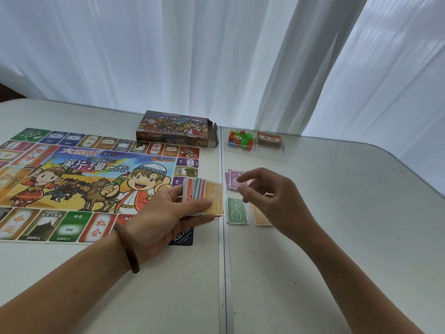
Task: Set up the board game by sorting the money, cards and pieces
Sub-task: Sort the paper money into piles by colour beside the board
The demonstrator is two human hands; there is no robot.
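money (203,197) is the thing at risk: a thick mixed stack of notes, an orange one on top, sits in the left hand (166,213) over the right edge of the board (72,179), thumb across the top note and fingers curled beneath. the right hand (267,194) hovers just right of the board, fingers loosely curled and, as far as i can see, holding nothing. beneath it, right of the board, three started piles lie on the counter (337,237): purple notes (233,179) farthest, green notes (237,210) nearer, and orange notes (261,218) just beside the green, partly hidden by the hand.

the likeliest slip, i judge, is the fanned stack sliding out of the left hand when the top note is pulled, spilling colours over the board and the sorted piles. the piles sit close together, so a carelessly dropped note could land across two and mix them. a low pass of the right wrist could drag the orange pile. thin notes may also come off two at a time. the seam (222,261) in the counter runs along the board's right side, and a note's edge could catch there. the clear tray (255,155) of pieces (240,138) and cards (269,139), beyond the board's far right corner, looks out of harm's way.
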